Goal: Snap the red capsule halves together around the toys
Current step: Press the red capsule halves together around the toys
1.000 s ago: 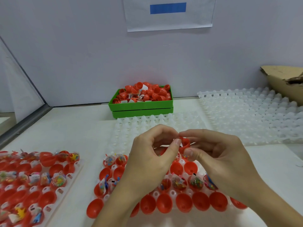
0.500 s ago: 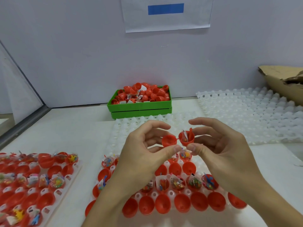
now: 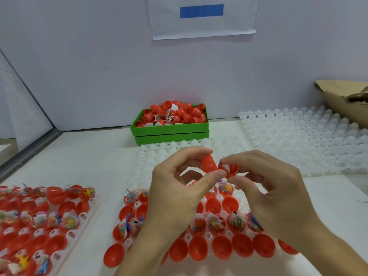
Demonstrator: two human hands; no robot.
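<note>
My left hand (image 3: pixel 179 188) pinches an empty red capsule half (image 3: pixel 208 164) between thumb and forefinger. My right hand (image 3: pixel 276 194) pinches the other red half (image 3: pixel 232 169), which holds a small wrapped toy showing white at its mouth. The two halves meet edge to edge above the middle tray (image 3: pixel 211 235). That white tray holds several red halves, some with bagged toys, some empty.
A second tray of red halves and toys (image 3: pixel 39 218) lies at the left. A green box (image 3: pixel 169 130) heaped with red capsules stands at the back. Empty white trays (image 3: pixel 302 144) spread to the right, beside a cardboard box (image 3: pixel 346 100).
The two halves, held apart half a second ago, have come together until their edges touch. Both hands have stayed above the middle tray.
</note>
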